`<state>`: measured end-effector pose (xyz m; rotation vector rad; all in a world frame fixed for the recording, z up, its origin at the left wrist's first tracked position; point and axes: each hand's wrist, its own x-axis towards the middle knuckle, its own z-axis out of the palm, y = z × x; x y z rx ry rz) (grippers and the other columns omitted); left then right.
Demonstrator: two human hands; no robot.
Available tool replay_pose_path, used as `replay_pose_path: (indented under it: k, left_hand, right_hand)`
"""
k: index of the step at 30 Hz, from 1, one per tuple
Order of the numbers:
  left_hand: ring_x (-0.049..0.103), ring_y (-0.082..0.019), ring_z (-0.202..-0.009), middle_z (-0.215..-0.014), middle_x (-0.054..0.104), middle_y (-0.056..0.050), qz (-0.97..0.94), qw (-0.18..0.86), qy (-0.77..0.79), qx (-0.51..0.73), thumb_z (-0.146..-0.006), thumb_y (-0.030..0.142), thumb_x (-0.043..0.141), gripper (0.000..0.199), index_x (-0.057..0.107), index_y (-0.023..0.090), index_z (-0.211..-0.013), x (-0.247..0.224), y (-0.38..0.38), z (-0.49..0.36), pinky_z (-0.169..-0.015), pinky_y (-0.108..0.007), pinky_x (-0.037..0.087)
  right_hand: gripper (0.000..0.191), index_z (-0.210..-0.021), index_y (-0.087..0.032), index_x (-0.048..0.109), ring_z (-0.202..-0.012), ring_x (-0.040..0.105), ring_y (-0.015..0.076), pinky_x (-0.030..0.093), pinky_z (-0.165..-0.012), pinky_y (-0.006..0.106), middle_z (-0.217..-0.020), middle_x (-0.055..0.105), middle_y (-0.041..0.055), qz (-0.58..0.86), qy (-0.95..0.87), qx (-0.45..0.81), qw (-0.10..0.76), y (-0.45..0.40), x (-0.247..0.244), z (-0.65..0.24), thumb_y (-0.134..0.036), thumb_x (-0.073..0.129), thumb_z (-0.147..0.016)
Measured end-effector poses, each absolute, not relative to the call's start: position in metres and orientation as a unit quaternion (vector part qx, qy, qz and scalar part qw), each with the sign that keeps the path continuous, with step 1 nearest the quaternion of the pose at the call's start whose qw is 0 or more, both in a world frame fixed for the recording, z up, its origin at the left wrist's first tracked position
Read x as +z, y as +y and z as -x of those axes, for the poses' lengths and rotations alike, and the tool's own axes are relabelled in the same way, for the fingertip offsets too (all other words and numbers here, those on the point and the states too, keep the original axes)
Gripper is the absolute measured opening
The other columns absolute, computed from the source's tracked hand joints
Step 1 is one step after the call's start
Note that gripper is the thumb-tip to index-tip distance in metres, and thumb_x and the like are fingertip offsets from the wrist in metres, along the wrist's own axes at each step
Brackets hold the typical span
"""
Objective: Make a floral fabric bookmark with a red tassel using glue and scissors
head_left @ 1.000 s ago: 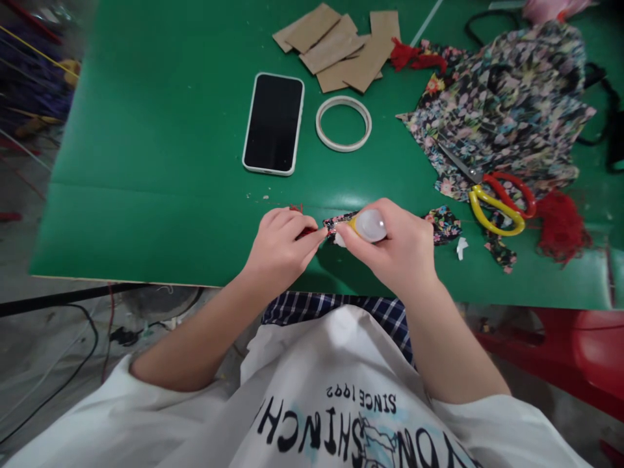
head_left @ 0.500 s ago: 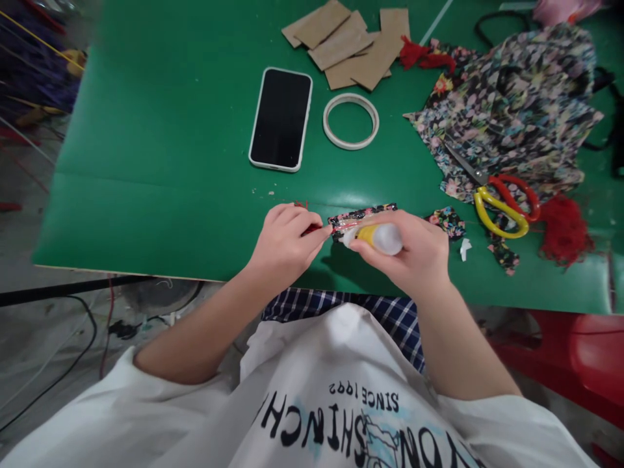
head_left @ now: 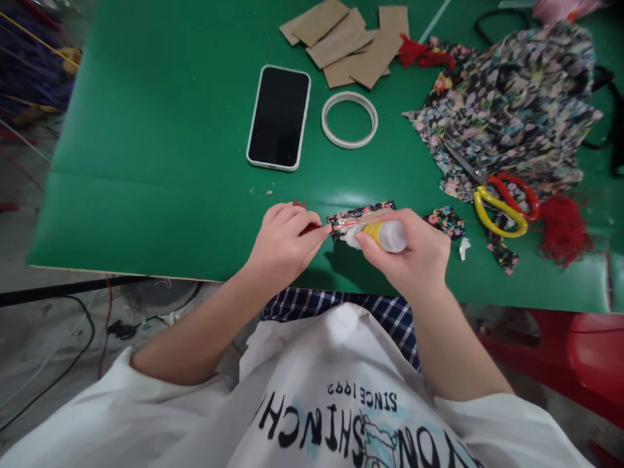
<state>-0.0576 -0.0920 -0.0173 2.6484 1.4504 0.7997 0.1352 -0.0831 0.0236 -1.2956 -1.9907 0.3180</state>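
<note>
A small bottle with a yellow label and whitish base, apparently glue (head_left: 390, 236), is gripped in my right hand (head_left: 422, 257). Its nozzle points left, down at a floral fabric strip (head_left: 363, 212) with a shiny, wet-looking surface and a red thread line along it. My left hand (head_left: 287, 244) is closed around a bundle of red threads (head_left: 311, 228) at the strip's left end, with its fingertips touching that end. Most of the bundle is hidden under the fingers. Part of the strip lies behind the bottle and my right fingers.
A phone (head_left: 279, 117), a tape roll (head_left: 350, 120) and cardboard pieces (head_left: 341, 42) lie beyond my hands on the green table (head_left: 146, 130). To the right are floral cloth (head_left: 517, 110), scissors (head_left: 497, 201), a red thread tassel (head_left: 565, 231) and fabric scraps (head_left: 446, 222).
The bottle in my right hand has shifted slightly right along the strip. My left hand keeps its place and hold. The whole view has moved very slightly.
</note>
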Motion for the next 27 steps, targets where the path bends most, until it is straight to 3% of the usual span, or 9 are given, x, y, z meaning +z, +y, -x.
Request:
replay_pose_path:
  k: [5,9,13,19,27]
  left_hand:
    - [0.055,-0.016,-0.081,-0.084,0.065,-0.001,-0.851,-0.001,0.459,0.254,-0.087,0.027,0.051,0.016,0.066,0.023,-0.088,-0.019,-0.092,0.059,-0.081,-0.034,0.039]
    - [0.054,-0.016,-0.081,-0.085,0.065,-0.002,-0.852,-0.002,0.452,0.264,-0.086,0.026,0.052,0.014,0.066,0.023,-0.088,-0.019,-0.092,0.059,-0.081,-0.034,0.039]
    - [0.055,-0.016,-0.081,-0.085,0.066,-0.001,-0.850,0.000,0.457,0.261,-0.086,0.023,0.053,0.014,0.067,0.022,-0.088,-0.018,-0.092,0.058,-0.081,-0.034,0.040]
    - [0.055,-0.016,-0.081,-0.085,0.067,-0.002,-0.849,0.009,0.462,0.257,-0.087,0.023,0.052,0.016,0.068,0.022,-0.088,-0.017,-0.091,0.057,-0.081,-0.035,0.041]
    - [0.055,-0.016,-0.080,-0.084,0.066,-0.001,-0.851,0.001,0.456,0.260,-0.085,0.023,0.055,0.013,0.068,0.022,-0.087,-0.017,-0.091,0.058,-0.080,-0.034,0.041]
  right_hand:
    - [0.021,-0.075,-0.020,0.057,-0.064,0.064,0.0150,0.052,-0.060,0.027,-0.069,0.068,0.0021,0.442,-0.836,0.097,0.309,-0.081,0.029,-0.132,-0.041,0.062,-0.076]
    - [0.018,-0.075,-0.019,0.057,-0.062,0.063,0.0143,0.050,-0.059,0.025,-0.066,0.067,0.0014,0.412,-0.843,0.095,0.332,-0.080,0.030,-0.132,-0.036,0.066,-0.075]
    - [0.018,-0.071,-0.020,0.059,-0.055,0.059,0.0120,0.046,-0.051,0.023,-0.065,0.066,-0.0005,0.531,-0.742,0.139,0.385,-0.081,0.021,-0.138,-0.037,0.065,-0.074]
    - [0.028,-0.064,-0.020,0.055,-0.040,0.043,0.0089,0.037,-0.039,0.023,-0.050,0.051,-0.0037,0.632,-0.587,0.218,0.457,-0.084,0.002,-0.152,-0.044,0.061,-0.076]
    - [0.019,-0.070,-0.021,0.056,-0.049,0.054,0.0103,0.043,-0.046,0.023,-0.061,0.062,-0.0020,0.564,-0.704,0.124,0.414,-0.087,0.019,-0.140,-0.038,0.064,-0.074]
